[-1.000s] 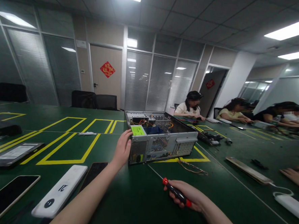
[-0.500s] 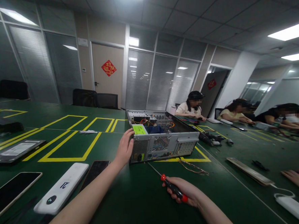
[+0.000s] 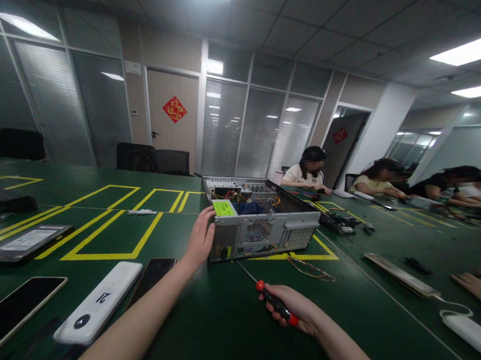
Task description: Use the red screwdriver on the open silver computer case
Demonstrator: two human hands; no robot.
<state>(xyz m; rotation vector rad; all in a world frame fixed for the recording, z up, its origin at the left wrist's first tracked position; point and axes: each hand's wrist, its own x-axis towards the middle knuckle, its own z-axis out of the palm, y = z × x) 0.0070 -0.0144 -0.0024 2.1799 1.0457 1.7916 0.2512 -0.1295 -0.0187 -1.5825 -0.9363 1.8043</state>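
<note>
A silver desktop computer case [image 3: 284,232] lies on its side on the green table, its top open and cables visible inside. A yellow-green label [image 3: 224,208] sits on the metal box in its near left corner. My left hand [image 3: 201,236] grips that corner, fingers over the upper edge and thumb against the rear panel. Closed around the black and red handle of a screwdriver [image 3: 278,303] is my right hand [image 3: 292,304], in front of the case. The thin shaft points up and left, its tip near the lower edge of the rear panel; contact there is unclear.
A white power bank [image 3: 99,302] and two phones lie left of my arm, beyond them a hard drive [image 3: 28,242]. Thin cables [image 3: 311,270] lie right of the case. Another person's hand [image 3: 477,290] is at the right edge; several people sit along the table.
My right hand and the screwdriver have shifted slightly left. My left hand stays on the corner of the computer case, which has not visibly moved.
</note>
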